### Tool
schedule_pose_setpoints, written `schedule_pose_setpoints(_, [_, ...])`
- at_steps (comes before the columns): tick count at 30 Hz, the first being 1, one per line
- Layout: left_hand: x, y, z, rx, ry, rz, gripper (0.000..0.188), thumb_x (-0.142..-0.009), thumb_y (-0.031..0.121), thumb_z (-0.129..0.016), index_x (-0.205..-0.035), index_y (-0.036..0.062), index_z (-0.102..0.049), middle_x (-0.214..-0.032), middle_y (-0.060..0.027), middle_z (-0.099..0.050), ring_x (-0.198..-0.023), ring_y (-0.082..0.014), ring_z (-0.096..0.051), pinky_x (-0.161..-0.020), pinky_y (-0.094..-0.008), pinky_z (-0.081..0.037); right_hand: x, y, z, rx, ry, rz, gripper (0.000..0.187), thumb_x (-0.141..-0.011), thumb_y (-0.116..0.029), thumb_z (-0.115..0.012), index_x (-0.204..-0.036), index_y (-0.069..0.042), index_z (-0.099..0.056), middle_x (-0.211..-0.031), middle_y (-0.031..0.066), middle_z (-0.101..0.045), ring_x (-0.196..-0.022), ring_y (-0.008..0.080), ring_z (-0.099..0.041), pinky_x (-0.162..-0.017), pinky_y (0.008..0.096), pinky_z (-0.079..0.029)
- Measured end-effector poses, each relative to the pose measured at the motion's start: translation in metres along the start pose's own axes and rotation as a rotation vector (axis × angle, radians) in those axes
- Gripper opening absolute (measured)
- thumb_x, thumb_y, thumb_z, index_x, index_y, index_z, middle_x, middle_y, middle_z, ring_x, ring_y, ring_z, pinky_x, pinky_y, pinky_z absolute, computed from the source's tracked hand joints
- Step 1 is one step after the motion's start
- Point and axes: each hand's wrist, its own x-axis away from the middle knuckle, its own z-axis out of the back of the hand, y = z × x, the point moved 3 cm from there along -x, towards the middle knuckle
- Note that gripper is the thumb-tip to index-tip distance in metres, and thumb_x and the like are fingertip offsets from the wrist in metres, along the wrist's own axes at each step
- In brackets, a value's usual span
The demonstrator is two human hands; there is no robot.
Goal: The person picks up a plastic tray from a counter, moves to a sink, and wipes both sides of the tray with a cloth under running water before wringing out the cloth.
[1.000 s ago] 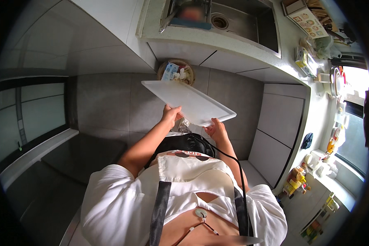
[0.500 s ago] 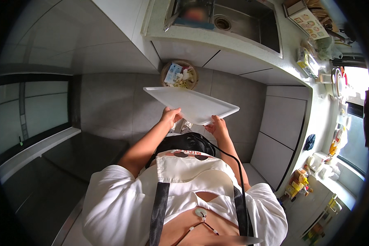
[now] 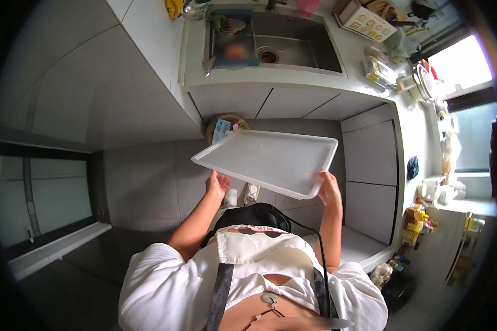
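Observation:
A shallow, white, rectangular tray with a raised rim is held level in front of me, above the floor. My right hand grips its near right corner, with the thumb at the rim and the other fingers partly hidden beneath. At the near left edge, my left hand has its palm turned up and fingers stretched out. The fingertips are close to the rim; I cannot tell whether they touch it. Behind the tray's far left edge, a round waste basket with scraps and a blue-and-white wrapper is partly covered.
A steel sink is set into the far counter, with a blue basket of food in its left part. Boxes, dishes and bottles line the right counter. Grey cabinets stand below. My shoes are under the tray.
The tray has turned and tilted to show more of its face. My right hand has moved right along it to the corner. My left hand has moved slightly left and opened.

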Motion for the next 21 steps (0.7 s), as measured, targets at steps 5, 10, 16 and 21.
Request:
schedule_pose_setpoints(5, [0.017,0.025,-0.004,-0.127,-0.106,-0.325,0.038,-0.084,0.042,-0.047,-0.106,0.0105,-0.041,-0.092,-0.0037,-0.047,-0.08,-0.017,-0.05,-0.064,-0.0347,-0.047,0.058,-0.015,0.052,-0.087,-0.04,0.2,0.032,-0.08,-0.02,-0.045,-0.104,0.001,-0.048,-0.088,0.02,-0.061,-0.054,0.0149,-0.054,-0.049,0.0264,-0.046])
schedule_pose_setpoints(10, [0.065,0.033,-0.028,-0.134,-0.316,-0.454,0.036,-0.083,0.04,-0.05,-0.103,0.0105,-0.043,-0.093,-0.0027,-0.05,-0.078,-0.0137,-0.052,-0.06,-0.0293,-0.047,0.129,-0.011,0.099,-0.327,0.183,0.251,0.056,-0.073,-0.026,-0.056,-0.122,-0.003,-0.041,-0.086,0.0206,-0.06,-0.047,0.0075,-0.047,-0.042,0.0182,-0.039])
schedule_pose_setpoints(16, [0.108,0.022,-0.049,-0.171,-0.446,-0.514,0.026,-0.086,0.032,-0.048,-0.099,0.0094,-0.047,-0.083,-0.0009,-0.052,-0.067,-0.0099,-0.053,-0.055,-0.0248,-0.048,0.15,-0.003,0.148,-0.229,0.235,0.466,0.063,-0.075,-0.041,-0.054,-0.124,-0.004,-0.04,-0.088,0.0142,-0.059,-0.06,0.0079,-0.051,-0.051,0.0178,-0.042])
schedule_pose_setpoints(21, [0.137,0.03,-0.089,-0.137,-0.538,-0.594,0.028,-0.085,0.031,-0.049,-0.102,0.0084,-0.047,-0.085,-0.0014,-0.053,-0.07,-0.0102,-0.055,-0.056,-0.0241,-0.049,0.146,-0.047,0.12,-0.265,0.205,0.494,0.069,-0.073,-0.039,-0.05,-0.13,-0.006,-0.031,-0.089,0.0132,-0.057,-0.072,0.0166,-0.055,-0.059,0.0232,-0.046])
